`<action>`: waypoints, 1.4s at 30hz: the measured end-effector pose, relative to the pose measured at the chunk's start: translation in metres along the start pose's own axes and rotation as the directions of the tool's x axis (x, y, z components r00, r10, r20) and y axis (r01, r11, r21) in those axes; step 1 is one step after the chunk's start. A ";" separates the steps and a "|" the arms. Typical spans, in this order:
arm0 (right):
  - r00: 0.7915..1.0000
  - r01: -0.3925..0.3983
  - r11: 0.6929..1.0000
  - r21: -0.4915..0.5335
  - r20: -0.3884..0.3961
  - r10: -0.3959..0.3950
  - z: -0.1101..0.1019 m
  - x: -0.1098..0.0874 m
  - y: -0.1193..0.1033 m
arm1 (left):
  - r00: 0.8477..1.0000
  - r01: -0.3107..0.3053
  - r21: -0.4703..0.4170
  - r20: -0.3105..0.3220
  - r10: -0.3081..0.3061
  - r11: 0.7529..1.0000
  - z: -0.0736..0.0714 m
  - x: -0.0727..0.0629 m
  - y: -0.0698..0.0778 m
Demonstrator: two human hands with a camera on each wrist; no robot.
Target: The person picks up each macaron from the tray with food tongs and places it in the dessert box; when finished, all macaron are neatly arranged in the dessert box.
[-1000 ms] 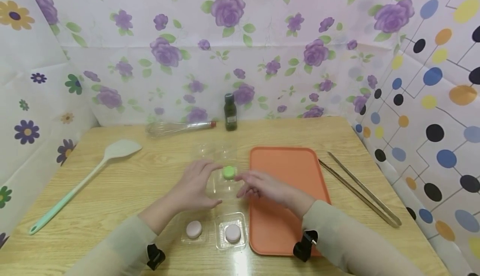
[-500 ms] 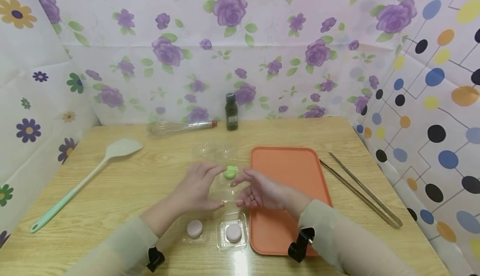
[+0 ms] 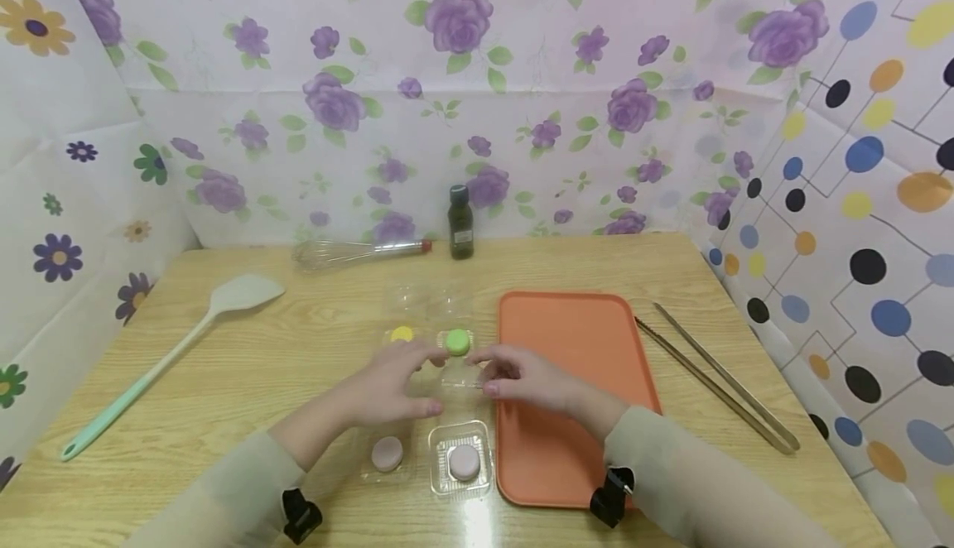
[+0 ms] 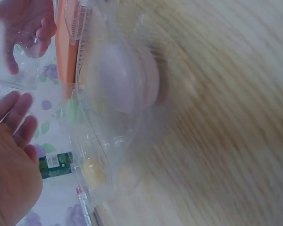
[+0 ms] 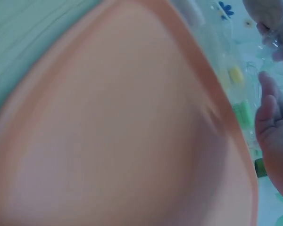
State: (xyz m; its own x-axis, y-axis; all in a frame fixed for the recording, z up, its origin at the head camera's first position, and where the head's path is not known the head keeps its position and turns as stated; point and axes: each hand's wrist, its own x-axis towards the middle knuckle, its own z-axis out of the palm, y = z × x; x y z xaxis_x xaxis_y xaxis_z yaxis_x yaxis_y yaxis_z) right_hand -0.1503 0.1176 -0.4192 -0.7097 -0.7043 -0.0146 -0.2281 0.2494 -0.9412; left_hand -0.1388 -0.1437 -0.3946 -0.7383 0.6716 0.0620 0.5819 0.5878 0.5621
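Note:
A clear plastic lid (image 3: 462,376) is between the hands, above the table, its outline faint. My right hand (image 3: 531,378) pinches its right side with bent fingers and thumb. My left hand (image 3: 383,382) is by its left side, thumb and fingers spread apart; whether they touch it is unclear. Just beyond the hands sits a green macaron (image 3: 458,342) in a clear holder, with a yellow macaron (image 3: 402,334) to its left. Nearer the front are two pale lilac macarons, one in a ridged clear square tray (image 3: 440,482); the left wrist view shows a lilac macaron (image 4: 127,77) up close.
An orange tray (image 3: 574,316) lies right of the macarons, with metal tongs (image 3: 715,374) beyond it. Behind are clear plastic lids (image 3: 428,298), a whisk (image 3: 358,254) and a dark green bottle (image 3: 460,223). A white spatula with a mint handle (image 3: 186,345) lies at left.
Both hands have shifted slightly with the clear lid between them. The left hand has lowered, bringing the yellow macaron into sight. My right fingers have bent closer to the thumb.

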 end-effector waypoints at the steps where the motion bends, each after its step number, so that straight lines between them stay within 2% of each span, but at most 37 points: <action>1: 1.000 0.025 0.999 -0.034 -0.002 -0.025 0.000 -0.001 -0.001 | 1.000 0.004 -0.024 0.024 -0.004 1.000 0.000 -0.001 -0.001; 5: 0.998 0.050 0.989 -0.138 -0.018 -0.053 0.001 -0.005 -0.005 | 0.997 0.029 -0.090 0.079 -0.022 0.995 0.002 -0.003 -0.003; 8: 0.998 0.043 0.982 -0.184 -0.028 -0.049 0.002 -0.007 -0.007 | 0.996 0.052 -0.096 0.077 -0.044 0.994 0.003 -0.004 -0.003; 11: 0.998 0.058 0.967 -0.248 -0.004 -0.061 0.003 -0.009 -0.007 | 0.996 0.065 -0.083 0.058 -0.061 0.994 0.004 -0.006 -0.002; 18: 0.995 0.099 0.880 -0.464 0.072 -0.074 0.011 -0.012 -0.006 | 0.995 0.054 0.019 0.082 -0.055 0.998 0.009 -0.014 0.001; 24: 0.990 0.137 0.806 -0.575 0.110 -0.089 0.020 -0.016 0.001 | 0.993 -0.005 0.132 0.114 -0.011 0.991 0.017 -0.019 0.007; 29: 0.983 0.176 0.762 -0.623 0.151 -0.104 0.026 -0.020 0.004 | 0.989 -0.021 0.186 0.146 -0.006 0.982 0.024 -0.022 0.010; 33: 0.981 0.185 0.750 -0.635 0.170 -0.099 0.030 -0.022 0.006 | 0.987 -0.030 0.207 0.159 -0.004 0.978 0.029 -0.023 0.012; 42: 0.970 0.239 0.704 -0.669 0.192 -0.146 0.033 -0.024 0.009 | 0.986 -0.065 0.256 0.167 0.022 0.965 0.036 -0.024 0.011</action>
State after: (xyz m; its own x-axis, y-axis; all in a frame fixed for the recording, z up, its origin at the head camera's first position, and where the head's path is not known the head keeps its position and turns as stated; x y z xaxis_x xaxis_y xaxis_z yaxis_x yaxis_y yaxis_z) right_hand -0.1134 0.1146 -0.4388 -0.5270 -0.8478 0.0586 -0.7758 0.4517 -0.4406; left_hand -0.1023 -0.1370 -0.4196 -0.6581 0.7501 -0.0644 0.6962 0.6389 0.3272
